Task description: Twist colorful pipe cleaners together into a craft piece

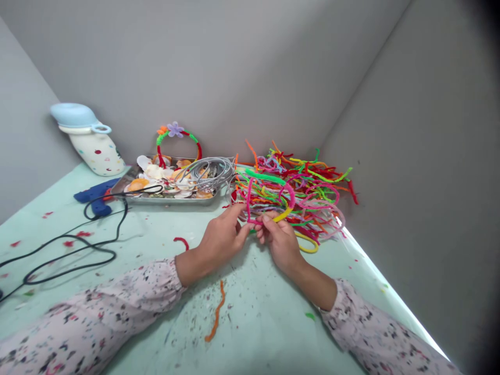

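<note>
My left hand (pixel 222 237) and my right hand (pixel 279 240) meet at the near edge of a heap of coloured pipe cleaners (pixel 300 182) on the pale green table (pixel 156 250). Both hands pinch a pink pipe cleaner (pixel 269 194) that rises in a loop above them. A yellow pipe cleaner (pixel 307 245) curls beside my right hand. Fingertips of both hands are closed on the pink strand.
A metal tray (pixel 164 200) holds shells and grey wire headbands (pixel 209 172). Behind it stands a wrapped headband with a purple flower (pixel 175 133). A blue glue gun (pixel 96 195) with a black cord (pixel 78 245) lies left. An orange strand (pixel 216 312) lies near me. Grey walls enclose the corner.
</note>
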`<state>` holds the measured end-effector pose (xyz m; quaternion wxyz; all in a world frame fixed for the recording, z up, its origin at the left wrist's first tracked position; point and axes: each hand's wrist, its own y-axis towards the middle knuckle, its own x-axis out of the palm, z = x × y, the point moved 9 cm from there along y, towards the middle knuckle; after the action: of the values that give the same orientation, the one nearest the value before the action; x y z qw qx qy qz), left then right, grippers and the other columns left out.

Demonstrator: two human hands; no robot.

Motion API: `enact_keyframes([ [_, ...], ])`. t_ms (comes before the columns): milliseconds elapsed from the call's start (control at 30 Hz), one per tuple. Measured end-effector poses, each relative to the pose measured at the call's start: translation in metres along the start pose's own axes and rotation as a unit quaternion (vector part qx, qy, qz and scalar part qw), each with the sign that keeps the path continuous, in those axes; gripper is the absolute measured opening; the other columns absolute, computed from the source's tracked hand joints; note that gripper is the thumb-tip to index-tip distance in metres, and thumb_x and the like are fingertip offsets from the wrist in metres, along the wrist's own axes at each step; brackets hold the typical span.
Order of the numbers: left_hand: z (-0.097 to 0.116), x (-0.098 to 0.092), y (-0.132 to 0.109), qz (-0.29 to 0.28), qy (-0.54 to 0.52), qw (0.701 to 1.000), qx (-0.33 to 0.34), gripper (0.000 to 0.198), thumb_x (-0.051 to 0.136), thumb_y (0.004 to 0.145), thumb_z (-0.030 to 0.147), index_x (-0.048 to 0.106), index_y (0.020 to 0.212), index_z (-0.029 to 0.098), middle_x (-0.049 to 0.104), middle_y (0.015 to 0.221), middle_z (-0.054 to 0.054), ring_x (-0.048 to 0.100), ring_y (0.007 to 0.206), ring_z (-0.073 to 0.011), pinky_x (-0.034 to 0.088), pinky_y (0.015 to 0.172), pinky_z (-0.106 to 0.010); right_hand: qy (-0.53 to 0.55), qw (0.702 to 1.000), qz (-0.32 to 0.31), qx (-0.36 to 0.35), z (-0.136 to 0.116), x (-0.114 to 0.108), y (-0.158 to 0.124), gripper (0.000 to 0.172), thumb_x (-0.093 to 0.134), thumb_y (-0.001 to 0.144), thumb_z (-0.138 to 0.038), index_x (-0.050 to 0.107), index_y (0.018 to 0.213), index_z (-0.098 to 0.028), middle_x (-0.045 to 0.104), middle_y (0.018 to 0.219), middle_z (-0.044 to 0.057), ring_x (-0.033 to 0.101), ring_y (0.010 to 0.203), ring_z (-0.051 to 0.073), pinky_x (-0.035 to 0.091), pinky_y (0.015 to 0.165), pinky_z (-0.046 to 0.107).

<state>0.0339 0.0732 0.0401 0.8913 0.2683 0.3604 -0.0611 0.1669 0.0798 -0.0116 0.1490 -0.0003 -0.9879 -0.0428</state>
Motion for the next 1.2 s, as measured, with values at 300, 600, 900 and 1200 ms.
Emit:
enact_keyframes([
  [300,0.015,0.001,-0.008,0.016,0.128,0.986,0.101,0.041,0.048,0.092,0.029,0.038,0.13,0.019,0.064,0.113,-0.01,0.066,0.077,-0.0162,0.05,0.066,-0.027,0.048,0.998,0.023,0.021,0.002,-0.002,0.001,0.022,0.068,0.077,-0.039,0.065,0.077,-0.017,0.061,0.059,-0.001,0.052,0.048,0.009,0.041,0.042,0.018],
  [600,0.023,0.003,-0.01,-0.013,0.181,0.975,0.131,0.025,0.042,0.095,0.024,0.054,0.117,0.024,0.065,0.099,-0.005,0.064,0.081,-0.0148,0.044,0.059,-0.021,0.095,0.994,0.044,0.039,0.005,-0.005,0.003,0.021,0.071,0.074,-0.036,0.063,0.076,-0.016,0.06,0.059,-0.001,0.051,0.047,0.008,0.039,0.04,0.017],
  [900,0.025,-0.006,-0.009,0.026,0.171,0.969,0.179,0.026,0.046,0.094,0.022,0.065,0.112,0.027,0.068,0.087,-0.003,0.063,0.072,-0.0116,0.042,0.06,-0.019,0.099,0.993,0.027,0.052,0.003,0.001,0.001,0.022,0.072,0.071,-0.036,0.063,0.073,-0.016,0.059,0.057,-0.002,0.05,0.045,0.007,0.037,0.037,0.016],
  [1200,0.025,-0.013,-0.008,0.067,0.153,0.964,0.205,0.024,0.051,0.093,0.024,0.066,0.111,0.027,0.07,0.084,-0.001,0.065,0.071,-0.0106,0.044,0.061,-0.019,0.115,0.992,0.007,0.054,0.003,0.005,-0.001,0.02,0.072,0.073,-0.034,0.064,0.074,-0.016,0.06,0.057,-0.002,0.051,0.046,0.008,0.038,0.037,0.016],
])
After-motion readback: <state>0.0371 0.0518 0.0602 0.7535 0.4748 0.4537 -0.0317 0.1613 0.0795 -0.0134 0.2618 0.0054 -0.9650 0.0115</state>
